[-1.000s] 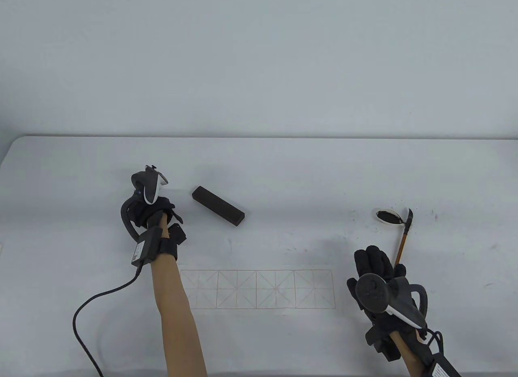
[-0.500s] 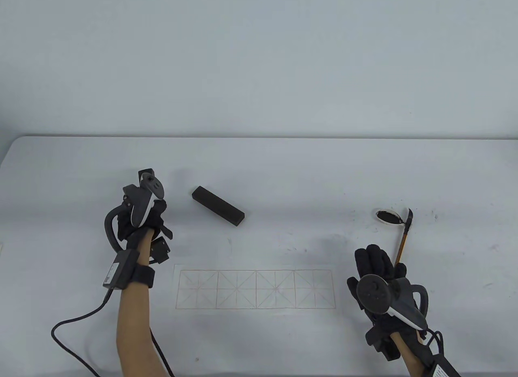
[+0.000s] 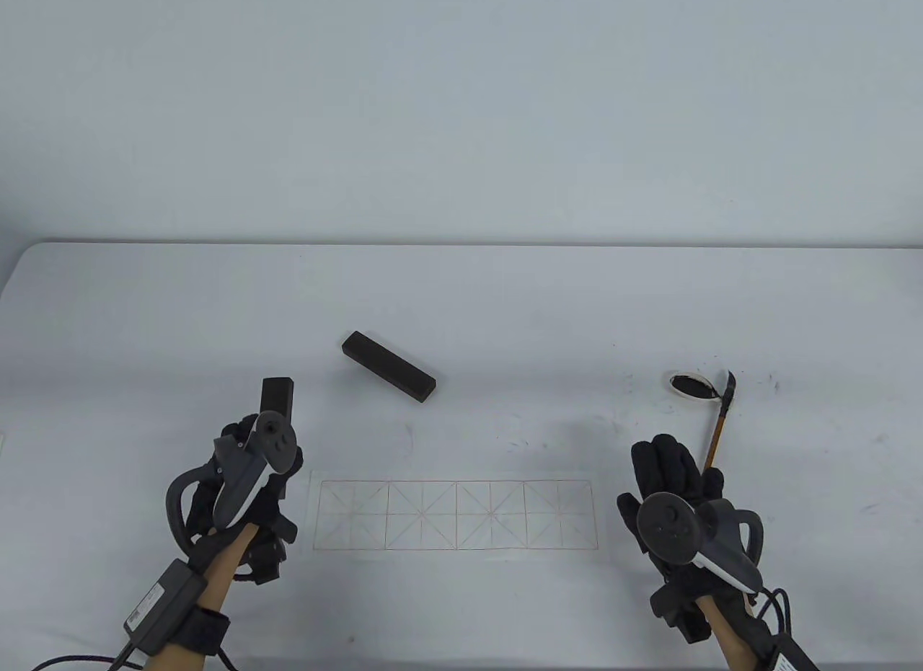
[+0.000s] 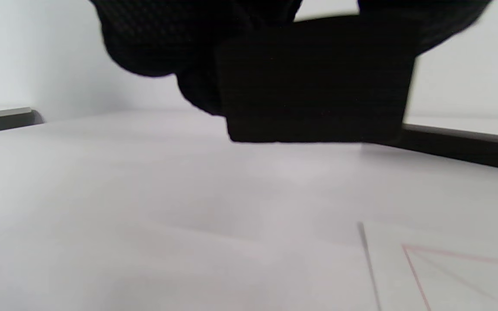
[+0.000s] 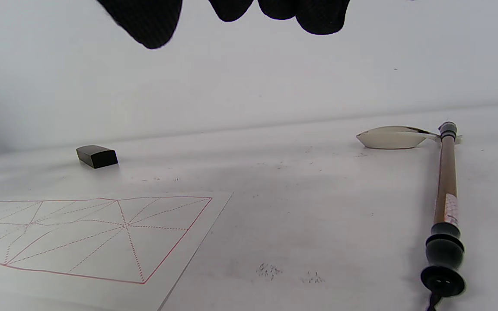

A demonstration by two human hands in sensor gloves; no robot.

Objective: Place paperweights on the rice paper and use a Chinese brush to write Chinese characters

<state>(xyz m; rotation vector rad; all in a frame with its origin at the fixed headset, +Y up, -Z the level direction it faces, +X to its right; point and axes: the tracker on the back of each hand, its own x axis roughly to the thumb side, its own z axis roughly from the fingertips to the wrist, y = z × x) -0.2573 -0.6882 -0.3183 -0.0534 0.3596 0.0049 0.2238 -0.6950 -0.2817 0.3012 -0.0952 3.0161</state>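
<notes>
The left hand has its fingers clenched around 1 paperweight, held just left of the rice paper. It looks dense, stiff and smooth-sided; gripping across its long sides suits it. The right hand hangs released beside the brush.

Left hand carried gripped paperweight back toward near edge, beside rice paper left end

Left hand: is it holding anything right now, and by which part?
Yes. The left hand holds a dark paperweight by its near end; the far end sticks out past the fingers. The right hand holds nothing.
</notes>
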